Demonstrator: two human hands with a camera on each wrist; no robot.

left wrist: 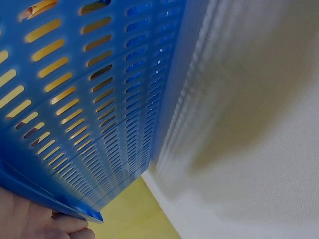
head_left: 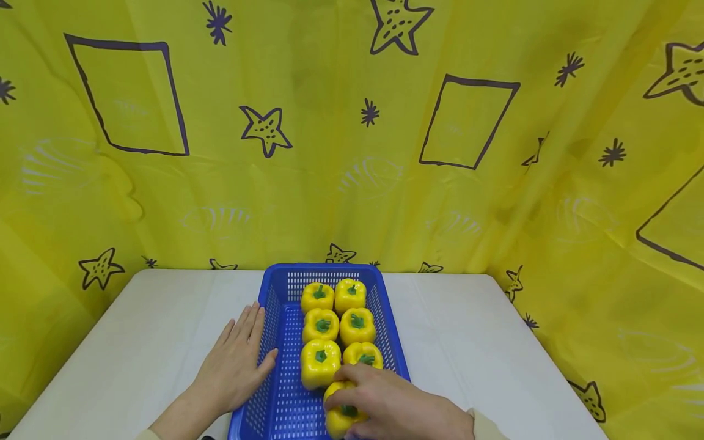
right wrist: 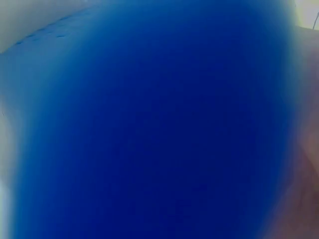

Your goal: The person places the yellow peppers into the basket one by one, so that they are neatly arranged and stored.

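A blue plastic basket (head_left: 324, 267) with slotted walls holds several yellow bell peppers (head_left: 321, 360) with green stems, upright in two columns along its middle and right. My right hand (head_left: 404, 400) grips the nearest pepper (head_left: 334, 423) from above, fingers and thumb round its top; the palm side is hidden. On the basket's left rim rests my left hand (head_left: 233, 363), its fingers straight and pointing away from me. In the left wrist view that hand (left wrist: 30, 219) lies along the rim, beside the slotted wall. Blurred blue plastic (right wrist: 159, 129) fills most of the right wrist view.
The basket stands on a white table (head_left: 456, 342). A yellow curtain (head_left: 330, 201) with starfish drawings hangs behind and at both sides. The basket floor (head_left: 288, 366) shows along its left side. A small dark object (head_left: 208, 437) lies at the bottom edge, near the left wrist.
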